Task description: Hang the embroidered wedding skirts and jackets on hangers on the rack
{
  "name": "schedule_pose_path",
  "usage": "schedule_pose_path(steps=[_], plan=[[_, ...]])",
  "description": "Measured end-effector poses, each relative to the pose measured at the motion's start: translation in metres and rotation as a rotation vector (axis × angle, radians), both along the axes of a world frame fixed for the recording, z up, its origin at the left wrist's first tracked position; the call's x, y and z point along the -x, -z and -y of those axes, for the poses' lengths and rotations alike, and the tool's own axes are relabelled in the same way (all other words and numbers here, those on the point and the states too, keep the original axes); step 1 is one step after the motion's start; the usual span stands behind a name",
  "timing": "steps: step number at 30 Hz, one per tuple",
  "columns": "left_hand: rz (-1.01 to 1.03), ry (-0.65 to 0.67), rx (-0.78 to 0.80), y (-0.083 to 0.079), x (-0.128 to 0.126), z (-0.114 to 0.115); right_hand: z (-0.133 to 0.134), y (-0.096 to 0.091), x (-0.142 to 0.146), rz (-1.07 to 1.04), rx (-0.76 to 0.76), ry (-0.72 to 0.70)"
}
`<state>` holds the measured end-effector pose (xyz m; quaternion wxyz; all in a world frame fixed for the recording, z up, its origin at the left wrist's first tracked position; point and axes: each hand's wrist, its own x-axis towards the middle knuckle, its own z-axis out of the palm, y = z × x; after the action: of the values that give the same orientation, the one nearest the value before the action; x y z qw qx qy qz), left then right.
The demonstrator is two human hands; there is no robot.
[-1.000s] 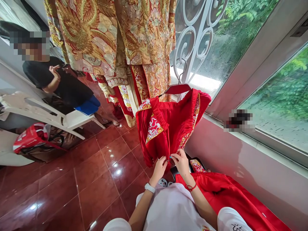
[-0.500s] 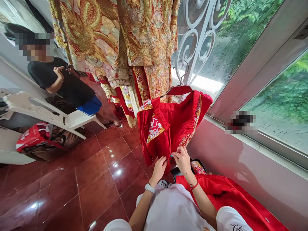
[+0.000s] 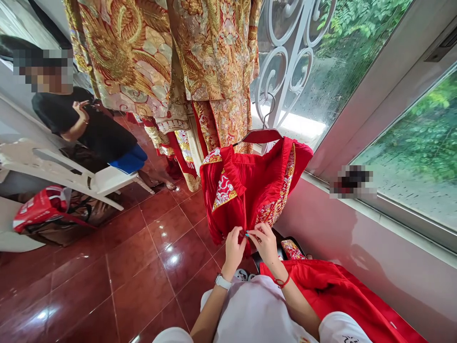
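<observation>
A red embroidered jacket [image 3: 250, 186] hangs on a red hanger [image 3: 260, 135] hooked to the white window grille [image 3: 285, 62]. My left hand [image 3: 233, 248] and my right hand [image 3: 262, 243] are both pinched on the jacket's front opening near its lower edge, fingertips almost touching at a small fastening. A white watch is on my left wrist, a red cord on my right.
Gold embroidered garments [image 3: 160, 62] hang behind the jacket. More red cloth [image 3: 339, 295] lies at my right along the pink wall. A person in black [image 3: 85, 124] sits at the left near a white plastic chair [image 3: 71, 166] and a red bag [image 3: 39, 209]. The floor is red tile.
Both hands have drawn closer together on the jacket's front edges, and the view has shifted slightly.
</observation>
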<state>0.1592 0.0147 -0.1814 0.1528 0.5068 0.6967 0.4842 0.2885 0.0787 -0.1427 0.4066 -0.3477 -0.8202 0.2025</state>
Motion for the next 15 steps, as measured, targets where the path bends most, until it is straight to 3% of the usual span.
schedule_pose_path(steps=[4,9,15], plan=[[0.046,-0.028,0.001,0.004,0.006,0.004,-0.004,0.001,-0.003,0.002,0.008,0.032],[-0.056,-0.301,-0.146,-0.003,0.003,0.009,-0.006,0.003,-0.004,0.005,0.000,-0.009],[-0.310,-0.090,0.067,-0.013,-0.009,-0.001,0.001,0.004,0.001,0.037,0.006,-0.022]])
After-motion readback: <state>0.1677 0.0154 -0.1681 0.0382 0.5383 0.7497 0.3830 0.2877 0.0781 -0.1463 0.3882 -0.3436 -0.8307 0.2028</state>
